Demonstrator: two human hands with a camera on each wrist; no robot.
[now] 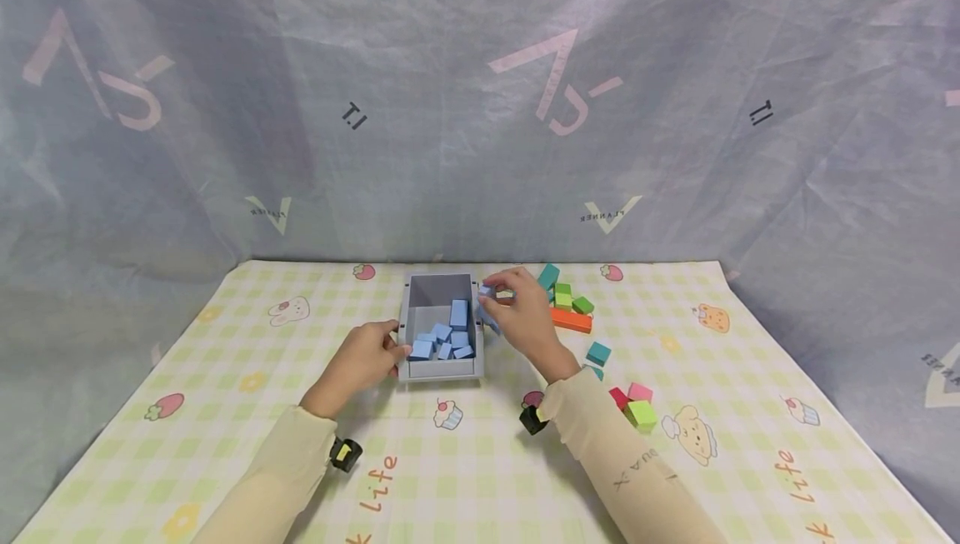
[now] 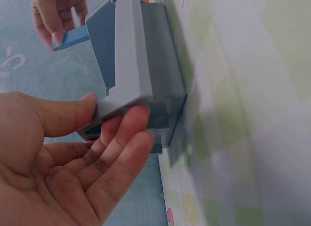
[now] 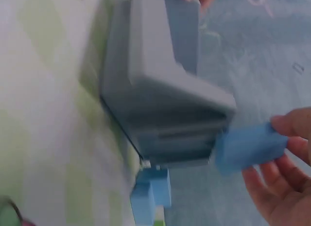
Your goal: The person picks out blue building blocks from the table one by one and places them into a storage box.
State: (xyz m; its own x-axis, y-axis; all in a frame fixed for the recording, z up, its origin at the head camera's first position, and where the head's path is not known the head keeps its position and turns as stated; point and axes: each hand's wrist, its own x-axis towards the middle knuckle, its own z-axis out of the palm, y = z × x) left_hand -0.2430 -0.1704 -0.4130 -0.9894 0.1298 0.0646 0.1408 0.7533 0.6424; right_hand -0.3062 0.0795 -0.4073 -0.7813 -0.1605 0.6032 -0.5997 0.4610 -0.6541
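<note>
A grey plastic bin (image 1: pixel 442 370) stands on the table with several light blue blocks (image 1: pixel 459 315) inside, mostly toward its near end. My left hand (image 1: pixel 367 352) grips the bin's left side; in the left wrist view the thumb lies on the rim and the fingers (image 2: pixel 129 133) curl beneath it. Between thumb and fingers my right hand (image 1: pixel 519 311) pinches a blue block (image 3: pixel 250 146), just beside the bin's right wall and above the table. More blue blocks (image 3: pixel 148 194) lie on the table by the bin's right side, partly hidden by the hand in the head view.
Right of the bin lie teal (image 1: pixel 548 276), green (image 1: pixel 562 296) and orange (image 1: pixel 572 320) blocks. Nearer, beside the right forearm, are a teal block (image 1: pixel 597 352), a pink block (image 1: pixel 640 392) and a lime block (image 1: pixel 641 416). A checked cloth (image 1: pixel 187 444) covers the table; a grey curtain (image 1: pixel 450 111) hangs behind.
</note>
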